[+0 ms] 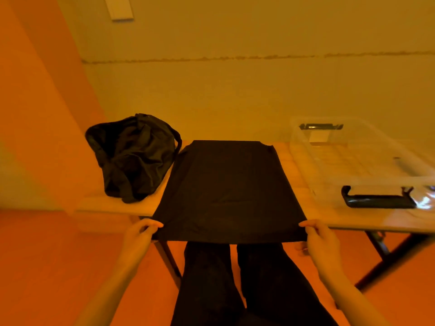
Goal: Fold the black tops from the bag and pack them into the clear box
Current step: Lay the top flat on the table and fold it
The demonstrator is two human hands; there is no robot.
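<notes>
bag (134, 156) left, clear box (362, 161) right

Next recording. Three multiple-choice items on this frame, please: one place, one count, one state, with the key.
1. The bag sits where, relative to the black top? A left of it; B right of it; C on it.
2. How many hands hold the top? A none; B one; C two.
3. The top is: A balled up; B spread flat on the table; C folded small.
Key: A, the bag lies at the top's left; C, left hand and right hand each pinch a near corner; B, it lies smooth, its hem overhanging.
</notes>
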